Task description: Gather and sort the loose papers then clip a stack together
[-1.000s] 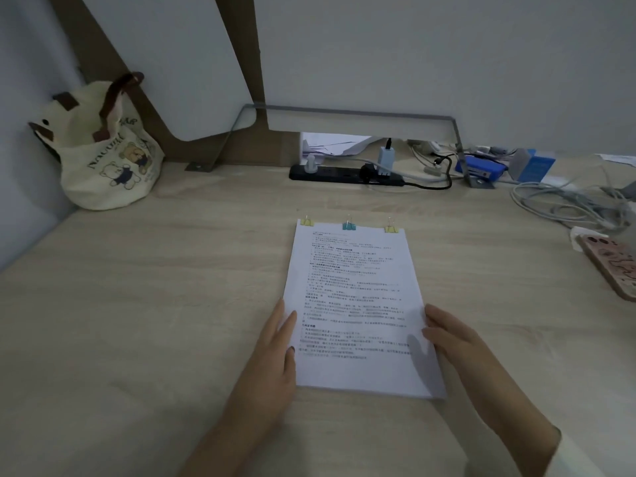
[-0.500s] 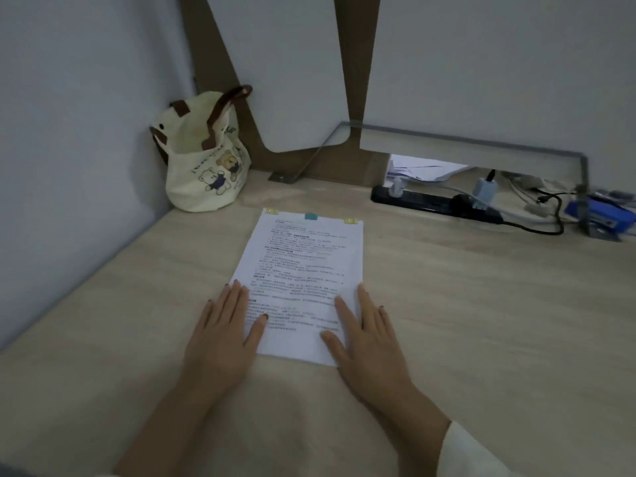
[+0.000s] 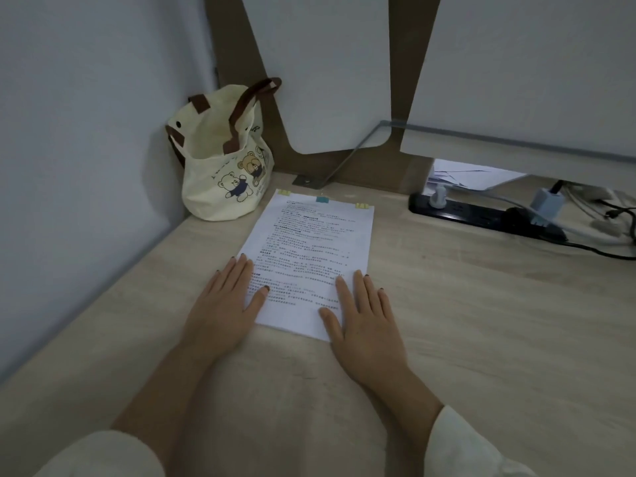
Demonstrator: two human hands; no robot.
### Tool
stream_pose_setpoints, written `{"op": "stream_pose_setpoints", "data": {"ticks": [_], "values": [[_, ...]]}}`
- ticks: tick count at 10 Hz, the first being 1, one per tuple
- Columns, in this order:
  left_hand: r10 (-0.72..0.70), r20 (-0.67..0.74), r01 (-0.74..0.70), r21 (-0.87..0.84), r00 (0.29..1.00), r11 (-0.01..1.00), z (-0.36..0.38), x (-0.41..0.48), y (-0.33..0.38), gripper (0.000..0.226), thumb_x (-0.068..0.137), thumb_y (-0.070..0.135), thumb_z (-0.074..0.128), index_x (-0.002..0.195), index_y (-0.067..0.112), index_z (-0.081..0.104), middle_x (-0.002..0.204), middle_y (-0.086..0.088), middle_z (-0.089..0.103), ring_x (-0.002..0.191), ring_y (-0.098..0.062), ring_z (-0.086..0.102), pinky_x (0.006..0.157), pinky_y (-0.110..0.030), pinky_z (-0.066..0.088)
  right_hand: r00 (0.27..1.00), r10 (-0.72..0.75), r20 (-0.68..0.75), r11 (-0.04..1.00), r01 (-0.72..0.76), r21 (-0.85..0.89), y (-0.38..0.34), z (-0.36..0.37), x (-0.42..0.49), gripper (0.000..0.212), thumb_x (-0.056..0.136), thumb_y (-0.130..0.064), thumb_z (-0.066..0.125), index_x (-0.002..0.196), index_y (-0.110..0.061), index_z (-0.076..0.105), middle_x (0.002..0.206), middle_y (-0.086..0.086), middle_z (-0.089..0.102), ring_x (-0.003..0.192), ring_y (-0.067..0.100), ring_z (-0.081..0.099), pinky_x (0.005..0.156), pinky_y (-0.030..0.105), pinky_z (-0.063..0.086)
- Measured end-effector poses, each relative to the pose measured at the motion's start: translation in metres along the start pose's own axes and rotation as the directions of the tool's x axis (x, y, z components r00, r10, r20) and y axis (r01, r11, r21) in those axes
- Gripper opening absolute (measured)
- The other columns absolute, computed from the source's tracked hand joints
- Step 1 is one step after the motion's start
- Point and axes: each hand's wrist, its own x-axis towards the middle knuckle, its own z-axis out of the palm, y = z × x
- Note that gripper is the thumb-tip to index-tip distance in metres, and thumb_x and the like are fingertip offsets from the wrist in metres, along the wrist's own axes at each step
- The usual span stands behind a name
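A stack of printed white papers (image 3: 309, 249) lies flat on the wooden desk (image 3: 464, 339). Three small binder clips sit on its far edge: a yellow one (image 3: 284, 192) at the left, a teal one (image 3: 322, 200) in the middle, a yellow one (image 3: 362, 205) at the right. My left hand (image 3: 225, 302) lies palm down, fingers apart, over the stack's near left corner. My right hand (image 3: 364, 320) lies flat the same way over the near right corner. Neither hand grips anything.
A cream tote bag (image 3: 223, 163) with bear prints stands in the far left corner against the wall. A black power strip (image 3: 481, 215) with plugs and cables lies at the far right. More loose papers (image 3: 471, 175) sit behind it under a metal frame.
The clipped stack has slid left and away across the desk, close to the tote bag. Both hands went with it and now lie flat on its near corners.
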Motion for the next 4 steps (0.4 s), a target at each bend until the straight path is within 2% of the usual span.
{"op": "stream_pose_setpoints", "data": {"ticks": [1,2,3,4], "values": [[0.004,0.005,-0.004,0.007,1.000,1.000,0.000,0.004,-0.003,0.066,0.095,0.052,0.019,0.149,0.017,0.000,0.158,0.005,-0.004,0.145,-0.006,-0.006,0.117,-0.025,-0.006,1.000,0.014,0.003,1.000,-0.014,0.000,0.000,0.000,0.003,0.083,0.075,-0.063,-0.010,0.148,-0.025,-0.007,0.157,0.005,-0.016,0.144,0.017,-0.018,0.114,0.031,-0.016],[0.010,0.002,-0.010,0.002,1.000,1.000,0.002,0.001,0.000,0.063,0.097,0.046,0.022,0.149,0.017,0.001,0.159,0.004,-0.003,0.145,-0.006,-0.006,0.116,-0.024,-0.007,1.000,0.014,0.004,1.000,-0.014,0.002,0.000,-0.001,0.001,0.086,0.072,-0.064,-0.013,0.149,-0.026,-0.007,0.157,0.004,-0.016,0.144,0.017,-0.017,0.113,0.030,-0.016],[-0.021,-0.136,0.009,-0.090,0.991,0.996,-0.002,-0.002,0.003,0.057,0.098,0.039,0.029,0.146,0.009,0.025,0.157,-0.005,0.018,0.145,-0.014,0.014,0.115,-0.026,0.006,1.000,0.019,0.021,0.996,-0.021,0.083,-0.001,-0.004,-0.001,0.084,0.074,-0.065,-0.010,0.149,-0.027,-0.006,0.158,0.002,-0.016,0.144,0.015,-0.018,0.114,0.030,-0.015],[0.076,-0.263,-0.103,-0.090,0.962,0.991,0.003,-0.028,0.011,0.061,0.091,0.041,0.028,0.127,0.000,0.055,0.136,-0.015,0.052,0.130,-0.022,0.043,0.110,-0.027,0.024,0.998,0.032,0.057,0.953,-0.048,0.299,0.000,-0.012,-0.023,0.066,0.091,-0.058,0.019,0.149,-0.029,0.007,0.159,-0.003,-0.006,0.145,0.011,-0.008,0.117,0.026,-0.006]]}}
